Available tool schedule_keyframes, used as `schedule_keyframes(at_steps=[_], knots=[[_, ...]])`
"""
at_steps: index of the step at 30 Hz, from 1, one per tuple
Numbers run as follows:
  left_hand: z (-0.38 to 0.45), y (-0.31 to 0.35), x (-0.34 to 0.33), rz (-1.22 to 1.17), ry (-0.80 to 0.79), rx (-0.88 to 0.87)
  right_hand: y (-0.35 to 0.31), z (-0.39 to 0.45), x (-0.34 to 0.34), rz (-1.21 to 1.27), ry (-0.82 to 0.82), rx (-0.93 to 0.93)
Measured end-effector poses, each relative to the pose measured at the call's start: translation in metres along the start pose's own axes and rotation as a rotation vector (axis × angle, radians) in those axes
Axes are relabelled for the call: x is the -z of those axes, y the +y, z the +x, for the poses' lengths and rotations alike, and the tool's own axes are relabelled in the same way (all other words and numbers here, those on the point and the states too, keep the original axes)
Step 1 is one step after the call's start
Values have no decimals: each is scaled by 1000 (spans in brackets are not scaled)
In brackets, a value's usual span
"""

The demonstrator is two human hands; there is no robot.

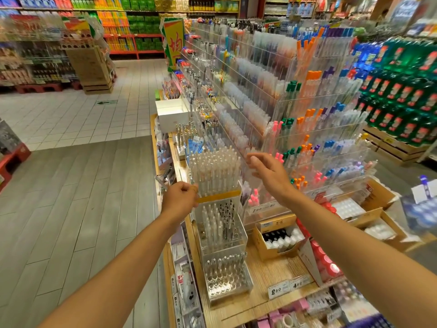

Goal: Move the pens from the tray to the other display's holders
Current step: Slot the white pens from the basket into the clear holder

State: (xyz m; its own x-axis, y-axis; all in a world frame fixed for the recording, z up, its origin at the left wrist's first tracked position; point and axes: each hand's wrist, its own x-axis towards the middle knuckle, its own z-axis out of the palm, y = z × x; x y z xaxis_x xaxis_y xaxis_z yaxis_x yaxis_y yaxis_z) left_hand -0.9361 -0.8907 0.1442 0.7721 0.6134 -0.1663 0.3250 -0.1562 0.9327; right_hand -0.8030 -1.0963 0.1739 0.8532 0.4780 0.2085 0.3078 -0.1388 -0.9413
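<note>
A dense block of clear pens [214, 170] stands upright in a yellow-based tray on the wooden counter. In front of it is a clear acrylic holder [221, 224] partly filled with pens, and nearer me a lower holder [227, 276] with mostly bare holes. My left hand [181, 197] is curled at the tray's front left corner and grips a clear pen [160, 182] that sticks out to the left. My right hand [267, 171] hovers just right of the pen block, fingers relaxed and spread, holding nothing.
Tiered acrylic racks [295, 129] of coloured pens rise to the right. A cardboard box of small bottles [279, 240], price tags [289, 287] and a white box [172, 113] sit on the counter. The aisle floor [82, 185] lies to the left.
</note>
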Motion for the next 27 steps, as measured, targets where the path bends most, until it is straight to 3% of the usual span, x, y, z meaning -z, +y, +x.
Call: schedule_keyframes(at_steps=[5, 13, 27], knots=[[-15, 6, -13, -196, -138, 66, 14, -30, 17, 159, 38, -214], [-58, 2, -59, -247, -274, 134, 45, -116, 67, 206, 137, -422], [-225, -20, -232, -182, -499, 246, 111, -327, 224, 260, 312, -655]])
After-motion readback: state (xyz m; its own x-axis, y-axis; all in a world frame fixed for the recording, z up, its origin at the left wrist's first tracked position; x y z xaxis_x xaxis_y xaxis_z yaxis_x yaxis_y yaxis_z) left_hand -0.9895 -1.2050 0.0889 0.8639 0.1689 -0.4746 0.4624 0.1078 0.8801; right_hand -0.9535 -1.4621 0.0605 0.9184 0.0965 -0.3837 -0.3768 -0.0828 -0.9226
